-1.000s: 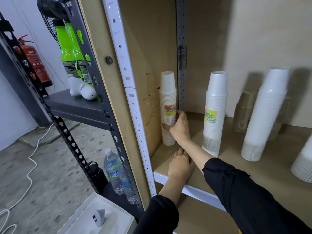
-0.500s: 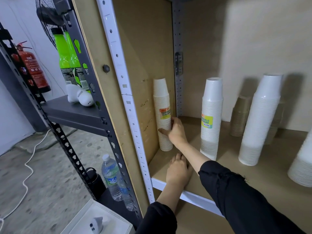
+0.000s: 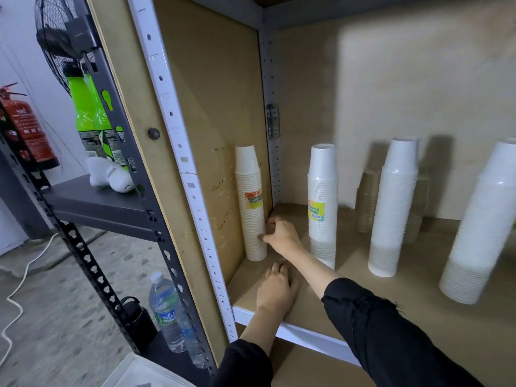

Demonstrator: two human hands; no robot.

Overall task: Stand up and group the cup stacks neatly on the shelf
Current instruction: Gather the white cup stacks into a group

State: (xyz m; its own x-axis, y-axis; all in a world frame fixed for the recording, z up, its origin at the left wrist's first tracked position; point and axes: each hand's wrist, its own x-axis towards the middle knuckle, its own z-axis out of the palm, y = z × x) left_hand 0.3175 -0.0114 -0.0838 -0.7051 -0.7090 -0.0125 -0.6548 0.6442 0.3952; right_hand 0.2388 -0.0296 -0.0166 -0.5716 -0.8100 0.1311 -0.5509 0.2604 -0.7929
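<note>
A cream cup stack (image 3: 251,202) with an orange label stands upright in the shelf's back left corner, against the side wall. My right hand (image 3: 280,234) is on its lower part, fingers curled around it. My left hand (image 3: 276,289) lies flat, palm down, on the brown shelf board (image 3: 418,297) near the front edge. A white cup stack (image 3: 322,202) with a yellow label stands to the right. Further right stand a taller white stack (image 3: 392,208) and a large white stack (image 3: 477,224). Brownish clear cup stacks (image 3: 367,199) stand behind, by the back wall.
The white upright post (image 3: 178,152) and side panel bound the shelf on the left. A dark rack to the left holds green bottles (image 3: 89,113) and a white object (image 3: 110,177). Water bottles (image 3: 166,308) and a black flask stand below. A red fire extinguisher (image 3: 26,127) is far left.
The view has dropped and shifted, so the stacks sit lower in frame. My right hand has slid down the cream stack, which stays in the corner. My left hand has stayed flat on the board.
</note>
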